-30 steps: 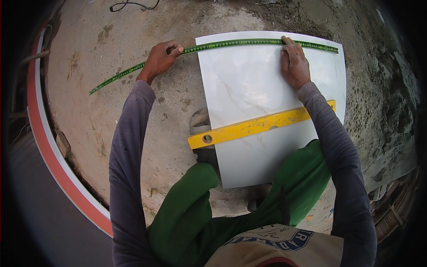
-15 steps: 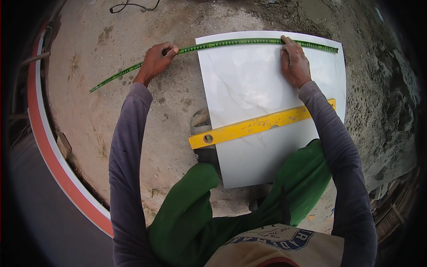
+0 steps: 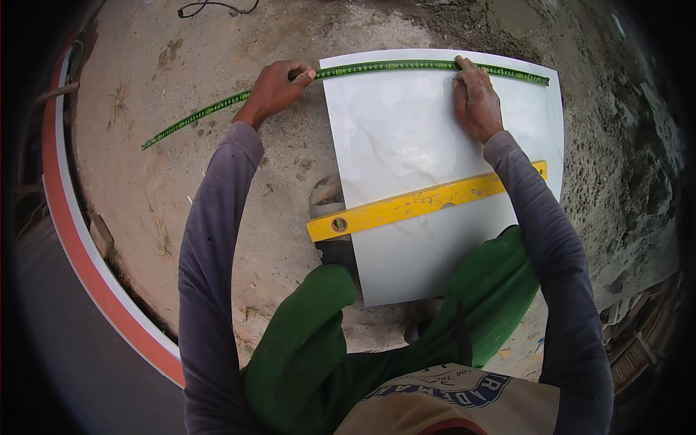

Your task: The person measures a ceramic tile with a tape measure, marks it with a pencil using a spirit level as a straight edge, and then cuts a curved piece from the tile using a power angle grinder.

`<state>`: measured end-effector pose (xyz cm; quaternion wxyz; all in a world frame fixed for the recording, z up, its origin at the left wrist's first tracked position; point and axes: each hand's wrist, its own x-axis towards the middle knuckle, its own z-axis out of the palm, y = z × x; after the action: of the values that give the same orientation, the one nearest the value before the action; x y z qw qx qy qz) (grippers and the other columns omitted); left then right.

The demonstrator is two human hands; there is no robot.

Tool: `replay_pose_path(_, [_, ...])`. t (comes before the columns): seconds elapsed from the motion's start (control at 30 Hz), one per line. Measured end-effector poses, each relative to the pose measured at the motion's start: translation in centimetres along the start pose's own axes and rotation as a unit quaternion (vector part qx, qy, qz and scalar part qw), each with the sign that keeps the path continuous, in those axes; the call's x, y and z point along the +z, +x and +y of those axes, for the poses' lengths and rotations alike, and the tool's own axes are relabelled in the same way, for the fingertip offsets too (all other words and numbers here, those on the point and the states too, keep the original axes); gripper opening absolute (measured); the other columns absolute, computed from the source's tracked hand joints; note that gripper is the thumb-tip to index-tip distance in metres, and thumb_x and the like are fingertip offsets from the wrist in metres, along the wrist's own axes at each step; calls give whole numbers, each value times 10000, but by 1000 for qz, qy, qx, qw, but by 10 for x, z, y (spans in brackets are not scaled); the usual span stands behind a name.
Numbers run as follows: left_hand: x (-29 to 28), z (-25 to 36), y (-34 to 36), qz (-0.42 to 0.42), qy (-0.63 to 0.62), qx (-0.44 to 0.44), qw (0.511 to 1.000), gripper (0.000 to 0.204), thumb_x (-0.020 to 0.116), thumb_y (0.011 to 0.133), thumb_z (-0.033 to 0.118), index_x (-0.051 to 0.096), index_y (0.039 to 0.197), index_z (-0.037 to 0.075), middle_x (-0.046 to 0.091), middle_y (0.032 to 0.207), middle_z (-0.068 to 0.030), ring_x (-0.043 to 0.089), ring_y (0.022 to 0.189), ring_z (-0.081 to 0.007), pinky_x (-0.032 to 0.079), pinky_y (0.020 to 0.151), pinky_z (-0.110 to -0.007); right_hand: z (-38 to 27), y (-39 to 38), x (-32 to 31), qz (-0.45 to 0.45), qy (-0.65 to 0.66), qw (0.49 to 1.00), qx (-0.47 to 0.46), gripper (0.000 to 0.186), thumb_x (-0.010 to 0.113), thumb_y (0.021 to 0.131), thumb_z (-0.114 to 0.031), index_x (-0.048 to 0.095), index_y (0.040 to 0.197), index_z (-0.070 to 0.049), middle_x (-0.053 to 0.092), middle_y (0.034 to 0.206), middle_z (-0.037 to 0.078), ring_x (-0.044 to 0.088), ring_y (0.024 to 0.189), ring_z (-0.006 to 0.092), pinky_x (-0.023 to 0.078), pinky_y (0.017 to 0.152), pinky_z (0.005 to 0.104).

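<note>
White panel (image 3: 406, 130): smooth, glossy; blurred light is reflected (faint veining is seen too)
Yellow level (image 3: 413, 207): coated finish, visibly scuffed and worn
Measuring tape (image 3: 391, 66): smooth strip; metal or plastic cannot be told
Green trousers (image 3: 304, 319): matt, soft cloth
Ground (image 3: 283, 163): rough, gritty, matt

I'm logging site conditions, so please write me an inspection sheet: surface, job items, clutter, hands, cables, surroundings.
Surface: rough, stained ground.
Job items: glossy white panel; green tape along its far edge, running past its left side; yellow level across the panel, left end overhanging.
Clutter: apparent wooden pieces, lower right, unclear.
Hands: left hand pinches the tape just left of the panel; right hand rests on the panel, touching the tape.
Cables: dark cable at the top of the view.
Surroundings: red-and-white edging at left.
</note>
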<state>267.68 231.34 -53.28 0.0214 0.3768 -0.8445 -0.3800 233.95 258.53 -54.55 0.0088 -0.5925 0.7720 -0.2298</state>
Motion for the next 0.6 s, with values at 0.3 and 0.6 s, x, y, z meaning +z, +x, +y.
replay_pose_path(0.3, [6, 8, 4, -20, -17, -21, 999, 344, 687, 1056, 312, 783, 1202, 15, 786, 1196, -206, 726, 1147, -334, 528, 1025, -455, -33, 6, 14, -29, 38, 999, -26, 433, 587, 1055, -92, 551, 1479, -9, 605, 1542, 199, 536, 1466, 419, 473, 1204, 494])
replay_pose_path(0.6, [6, 3, 7, -17, -30, 6, 999, 321, 673, 1073, 292, 782, 1194, 15, 788, 1112, -137, 709, 1057, -237, 531, 977, -397, -28, 7, 16, -28, 27, 999, -35, 177, 596, 1053, -88, 614, 1209, -7, 606, 1563, 155, 528, 1481, 413, 473, 1207, 492])
